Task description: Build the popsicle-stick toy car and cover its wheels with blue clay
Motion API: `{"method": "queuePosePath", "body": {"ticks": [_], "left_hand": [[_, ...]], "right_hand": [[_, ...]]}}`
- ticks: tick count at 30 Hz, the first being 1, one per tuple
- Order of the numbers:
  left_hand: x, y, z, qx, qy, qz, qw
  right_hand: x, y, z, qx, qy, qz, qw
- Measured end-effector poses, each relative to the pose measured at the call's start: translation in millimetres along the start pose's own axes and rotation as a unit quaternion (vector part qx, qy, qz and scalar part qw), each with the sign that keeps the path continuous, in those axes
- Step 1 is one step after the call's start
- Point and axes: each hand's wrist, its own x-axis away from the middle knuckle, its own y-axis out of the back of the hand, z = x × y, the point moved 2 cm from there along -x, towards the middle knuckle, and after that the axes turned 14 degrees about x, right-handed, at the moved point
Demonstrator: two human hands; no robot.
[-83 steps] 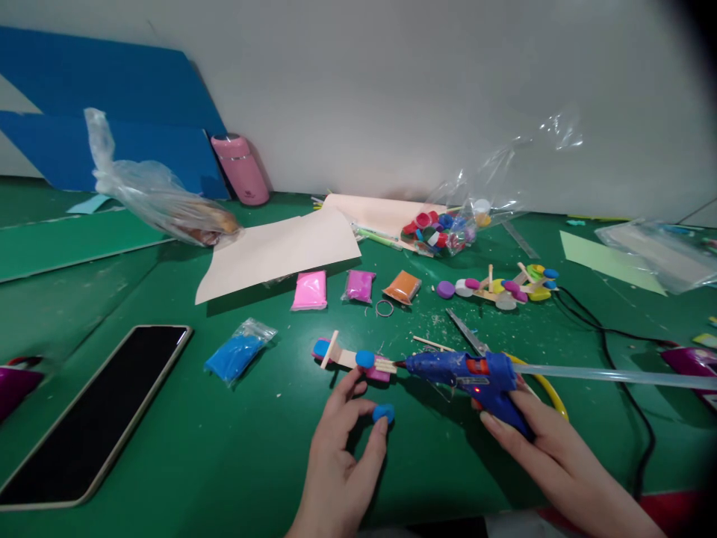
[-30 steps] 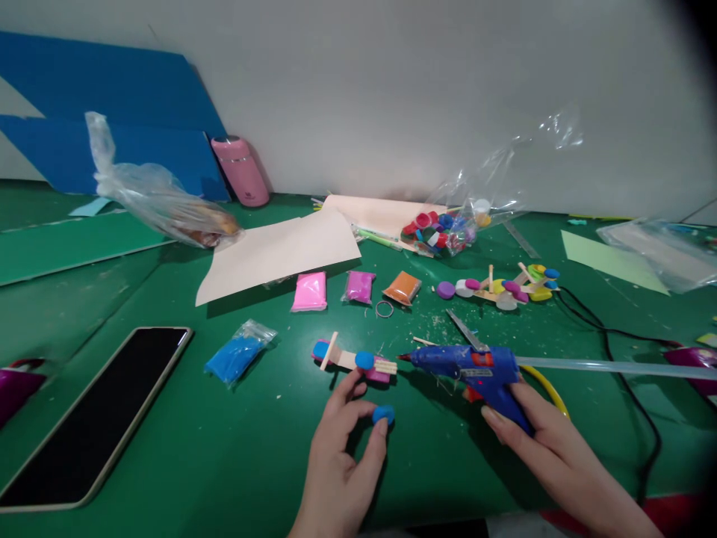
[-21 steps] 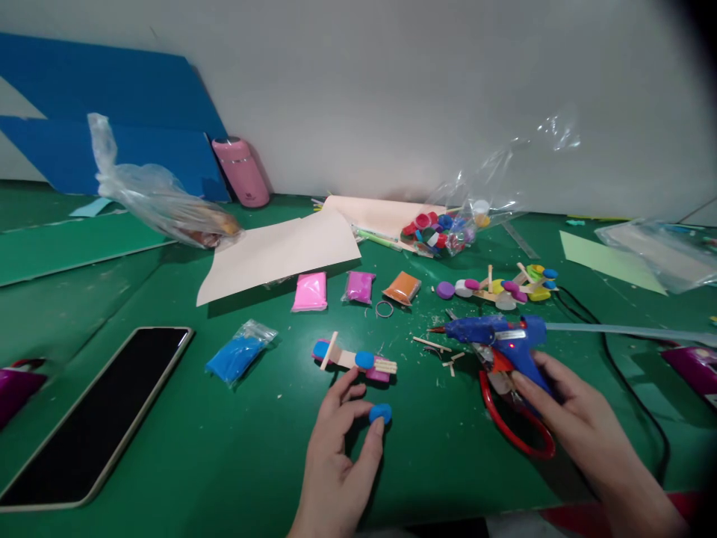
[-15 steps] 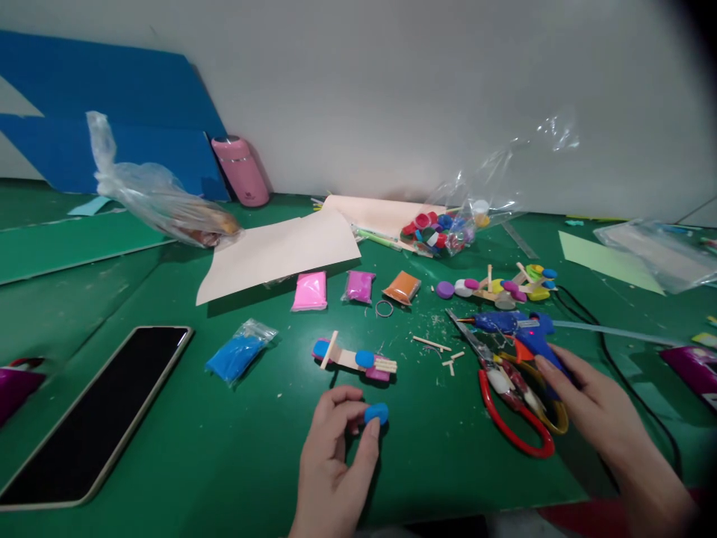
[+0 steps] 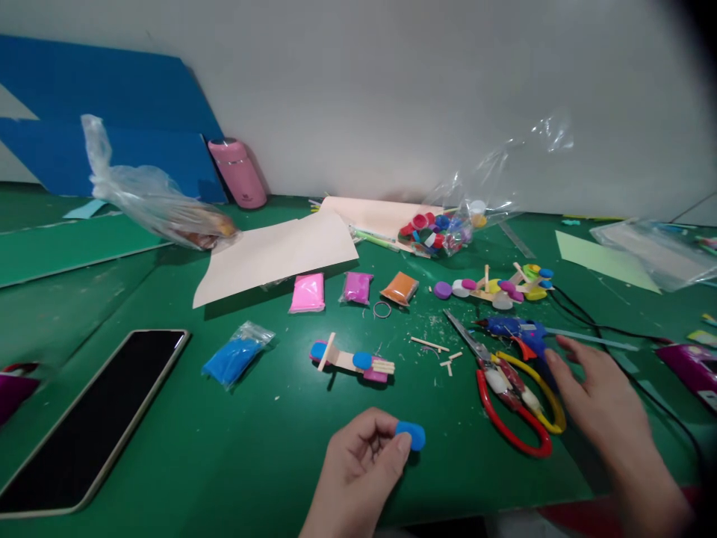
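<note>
Between thumb and forefinger, my left hand [image 5: 364, 467] pinches a blue oval piece [image 5: 411, 436] above the near part of the table. My right hand [image 5: 599, 400] is at the handle of the blue glue gun [image 5: 518, 332], fingers apart, thumb beside it; whether they touch is hard to tell. The glue gun lies on its side behind the scissors [image 5: 512, 400] with red and yellow handles. Beyond my left hand sits a small model [image 5: 352, 361] of wooden sticks with blue and pink pieces. Short stick offcuts [image 5: 430, 344] lie to its right.
Packets in pink [image 5: 308, 292], purple [image 5: 357, 288], orange [image 5: 399, 288] and blue [image 5: 237, 355] lie around the model. A phone [image 5: 95, 418] is at the left. Another stick model [image 5: 498, 288] and a black cord [image 5: 661, 403] are at the right. A pink bottle [image 5: 238, 173] leans at the back.
My left hand has moved right and slightly nearer with the blue piece. The glue gun now lies lower on the table, and my right hand has loosened from its handle and opened.
</note>
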Motion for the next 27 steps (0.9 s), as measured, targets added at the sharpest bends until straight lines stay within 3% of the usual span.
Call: {"method": "queuePosePath", "body": {"ticks": [2,4,7,11,15,21,27], "left_hand": [[-2,-0.1,2,0.008,0.036,-0.001,0.999],[-4,-0.8,3,0.022,0.069,0.000,0.997],[-6,-2.0,3,0.046,0.091,-0.001,0.995],[-4,-1.1,-2,0.078,0.090,-0.008,0.993],[-1,1.6,-5,0.104,0.081,-0.022,0.991],[-2,3.3,-1,0.116,0.080,0.002,0.990],[-1,1.9,-2,0.117,0.096,0.032,0.988]], "right_hand": [[14,10,20,-0.057,0.019,-0.072,0.996],[33,16,50,-0.155,0.099,-0.088,0.979],[63,17,101,-0.243,0.273,0.006,0.931],[82,13,140,-0.343,0.314,0.062,0.883],[83,10,151,-0.369,0.307,0.061,0.875],[85,5,154,-0.377,0.295,0.006,0.878],[84,9,151,-0.373,0.320,0.028,0.871]]}}
